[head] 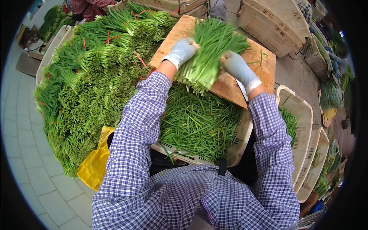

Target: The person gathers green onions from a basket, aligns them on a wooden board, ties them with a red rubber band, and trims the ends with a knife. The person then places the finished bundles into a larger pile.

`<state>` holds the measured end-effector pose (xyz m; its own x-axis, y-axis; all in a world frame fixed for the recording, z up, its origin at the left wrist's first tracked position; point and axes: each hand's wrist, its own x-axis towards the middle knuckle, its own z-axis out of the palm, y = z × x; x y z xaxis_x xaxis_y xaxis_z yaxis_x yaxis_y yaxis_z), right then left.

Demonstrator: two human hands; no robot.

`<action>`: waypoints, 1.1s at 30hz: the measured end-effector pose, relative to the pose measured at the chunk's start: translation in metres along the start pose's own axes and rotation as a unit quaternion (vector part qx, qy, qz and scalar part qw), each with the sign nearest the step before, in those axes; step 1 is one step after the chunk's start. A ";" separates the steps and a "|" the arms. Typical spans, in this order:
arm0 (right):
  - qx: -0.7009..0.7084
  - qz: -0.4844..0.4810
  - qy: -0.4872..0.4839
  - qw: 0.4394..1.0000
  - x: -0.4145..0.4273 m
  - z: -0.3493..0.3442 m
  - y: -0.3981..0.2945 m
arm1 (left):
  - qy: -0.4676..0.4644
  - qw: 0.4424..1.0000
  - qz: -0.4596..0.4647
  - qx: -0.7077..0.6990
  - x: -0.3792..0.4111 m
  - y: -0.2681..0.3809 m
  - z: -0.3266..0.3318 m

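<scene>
A thick bunch of garlic chives (pixel 208 53) lies slantwise over a wooden board (pixel 230 89), its pale stem ends past the near edge. My left hand (pixel 185 50), in a light grey-blue glove, is curled at the bunch's left side. On the right side my right hand (pixel 238 66), gloved alike, is curled against the leaves. Both sets of fingertips are partly hidden and blurred, so what they pinch cannot be seen. A knife (pixel 242 89) shows its blade beneath my right wrist. Below the board, a plastic crate (pixel 243 139) holds loose green leaves (pixel 198 123).
A large heap of chive bunches (pixel 95 83), some with red ties, rises on the left. A yellow bag (pixel 95 166) hangs beside my left forearm. Pale crates (pixel 299 138) stand at right, with more stacked crates (pixel 270 26) beyond the board. Another person's sleeve (pixel 86 8) appears at top left.
</scene>
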<state>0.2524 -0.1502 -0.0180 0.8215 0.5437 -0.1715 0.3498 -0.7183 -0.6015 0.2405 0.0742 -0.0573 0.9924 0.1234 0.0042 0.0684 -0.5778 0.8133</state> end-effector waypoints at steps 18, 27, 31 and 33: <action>0.053 -0.032 0.095 0.994 0.002 0.007 -0.051 | -0.226 0.974 0.004 0.026 -0.044 -0.010 0.012; -0.107 -0.267 0.005 0.958 -0.037 0.063 -0.024 | -0.183 0.983 -0.023 -0.021 -0.043 -0.004 0.019; -0.146 -0.257 -0.083 0.952 -0.046 0.067 -0.008 | -0.137 0.986 -0.090 -0.018 -0.051 -0.003 0.022; -0.045 -0.304 -0.070 0.949 -0.051 0.058 -0.003 | -0.095 0.986 -0.098 -0.095 -0.051 -0.010 0.030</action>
<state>0.1832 -0.1509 -0.0532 0.3896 0.9174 0.0811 0.7824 -0.2833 -0.5546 0.1919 0.0497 -0.0828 0.9645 0.0549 -0.2582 0.2585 -0.3941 0.8819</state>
